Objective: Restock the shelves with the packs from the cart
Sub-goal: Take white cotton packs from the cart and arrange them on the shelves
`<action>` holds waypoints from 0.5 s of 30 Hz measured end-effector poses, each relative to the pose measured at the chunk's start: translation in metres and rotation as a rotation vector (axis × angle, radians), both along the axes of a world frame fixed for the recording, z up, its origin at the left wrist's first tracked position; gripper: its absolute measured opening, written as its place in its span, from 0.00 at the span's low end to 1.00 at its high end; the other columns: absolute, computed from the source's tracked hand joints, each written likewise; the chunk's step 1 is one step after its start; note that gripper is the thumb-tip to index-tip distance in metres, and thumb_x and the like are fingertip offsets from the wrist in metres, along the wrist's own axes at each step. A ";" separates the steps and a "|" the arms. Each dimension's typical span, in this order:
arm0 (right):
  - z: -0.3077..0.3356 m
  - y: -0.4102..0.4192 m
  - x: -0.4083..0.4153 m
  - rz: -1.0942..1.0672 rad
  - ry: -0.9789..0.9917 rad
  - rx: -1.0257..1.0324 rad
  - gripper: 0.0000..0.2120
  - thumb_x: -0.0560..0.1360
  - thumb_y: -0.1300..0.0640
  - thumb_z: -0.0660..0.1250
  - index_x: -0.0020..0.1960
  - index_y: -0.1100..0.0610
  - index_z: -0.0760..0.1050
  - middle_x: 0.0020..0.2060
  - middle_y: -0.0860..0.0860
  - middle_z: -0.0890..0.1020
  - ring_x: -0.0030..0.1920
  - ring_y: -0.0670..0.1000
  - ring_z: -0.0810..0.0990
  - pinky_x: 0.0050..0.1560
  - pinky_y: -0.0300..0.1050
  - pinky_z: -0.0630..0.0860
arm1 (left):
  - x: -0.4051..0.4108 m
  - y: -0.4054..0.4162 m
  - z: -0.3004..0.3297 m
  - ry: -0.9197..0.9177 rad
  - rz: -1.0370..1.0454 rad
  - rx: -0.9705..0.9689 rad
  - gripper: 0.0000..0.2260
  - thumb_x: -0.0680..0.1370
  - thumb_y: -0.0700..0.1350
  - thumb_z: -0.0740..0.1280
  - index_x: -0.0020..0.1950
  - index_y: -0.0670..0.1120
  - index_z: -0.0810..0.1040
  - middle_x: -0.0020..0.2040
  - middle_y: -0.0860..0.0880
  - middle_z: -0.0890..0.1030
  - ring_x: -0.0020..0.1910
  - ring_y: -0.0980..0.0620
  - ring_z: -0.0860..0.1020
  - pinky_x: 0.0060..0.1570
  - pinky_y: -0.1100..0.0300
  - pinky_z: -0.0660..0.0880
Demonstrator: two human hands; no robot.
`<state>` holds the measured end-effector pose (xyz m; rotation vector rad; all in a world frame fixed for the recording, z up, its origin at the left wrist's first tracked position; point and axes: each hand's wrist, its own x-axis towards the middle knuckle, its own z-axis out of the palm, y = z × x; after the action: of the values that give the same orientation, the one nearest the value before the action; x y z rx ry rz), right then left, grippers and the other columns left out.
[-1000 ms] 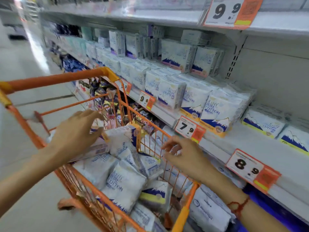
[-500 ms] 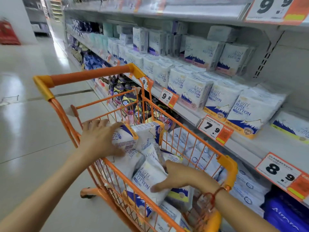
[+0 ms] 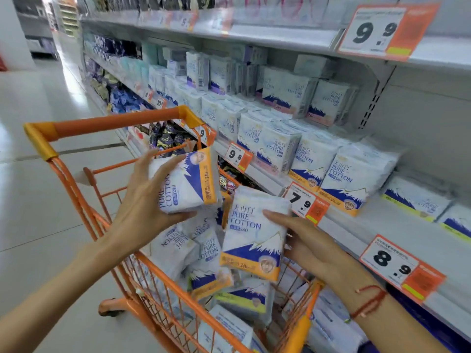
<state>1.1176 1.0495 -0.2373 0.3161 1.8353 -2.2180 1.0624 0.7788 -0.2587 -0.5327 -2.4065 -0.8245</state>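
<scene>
Above the orange cart (image 3: 51,146) in a shop aisle, a person lifts two packs of cotton pads clear of the basket. Left hand (image 3: 142,212) is clamped around one pack (image 3: 186,182), tilted on its side just over the cart's far end; right hand (image 3: 308,248) grips a second pack (image 3: 252,233) upright, over the cart's right edge and nearest the shelf (image 3: 407,225). Neither pack has reached the shelf yet. Restocking looks early to midway: many packs (image 3: 204,253) remain heaped inside the cart (how deep the heap runs cannot be told), while the shelf to the cart's right shows standing rows of matching packs (image 3: 341,174) and a bare stretch above the 8.9 price tag (image 3: 400,266), probably room for these two.
</scene>
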 end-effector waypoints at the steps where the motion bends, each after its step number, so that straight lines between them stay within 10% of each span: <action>1: 0.001 0.004 0.001 -0.040 -0.016 -0.114 0.21 0.66 0.55 0.72 0.59 0.57 0.78 0.48 0.54 0.85 0.52 0.55 0.81 0.61 0.54 0.75 | 0.002 0.008 0.004 -0.086 -0.083 0.075 0.47 0.57 0.64 0.76 0.72 0.58 0.62 0.70 0.48 0.60 0.68 0.51 0.63 0.65 0.53 0.67; 4: 0.006 0.009 0.010 -0.073 -0.053 -0.346 0.21 0.71 0.49 0.67 0.61 0.56 0.78 0.56 0.58 0.82 0.57 0.58 0.81 0.58 0.58 0.77 | 0.009 0.030 0.014 -0.528 -0.328 0.419 0.45 0.48 0.67 0.78 0.63 0.70 0.67 0.64 0.56 0.73 0.53 0.60 0.76 0.50 0.66 0.76; 8: 0.010 0.017 0.016 -0.083 -0.046 -0.431 0.19 0.75 0.45 0.62 0.53 0.57 0.83 0.52 0.59 0.84 0.49 0.57 0.84 0.46 0.53 0.82 | 0.015 0.059 0.012 -1.058 -0.559 0.674 0.39 0.54 0.67 0.78 0.64 0.70 0.69 0.71 0.57 0.70 0.70 0.49 0.68 0.68 0.46 0.66; 11: 0.014 0.026 0.019 -0.105 0.007 -0.432 0.14 0.76 0.51 0.63 0.47 0.57 0.85 0.50 0.59 0.84 0.46 0.57 0.85 0.48 0.54 0.81 | 0.011 0.077 0.017 -1.162 -0.578 0.904 0.27 0.68 0.71 0.63 0.65 0.65 0.71 0.65 0.58 0.75 0.63 0.51 0.76 0.58 0.48 0.74; 15: 0.017 0.040 0.023 -0.156 0.072 -0.297 0.18 0.67 0.59 0.69 0.57 0.58 0.79 0.54 0.59 0.83 0.53 0.58 0.81 0.57 0.55 0.77 | 0.001 0.094 0.028 -1.100 -0.511 1.075 0.21 0.73 0.50 0.68 0.66 0.54 0.73 0.62 0.51 0.79 0.54 0.50 0.82 0.46 0.54 0.81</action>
<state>1.1403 1.0900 -0.2204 0.3351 1.5275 -2.5966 1.0639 0.8730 -0.2310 -0.2252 -2.0527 -2.9533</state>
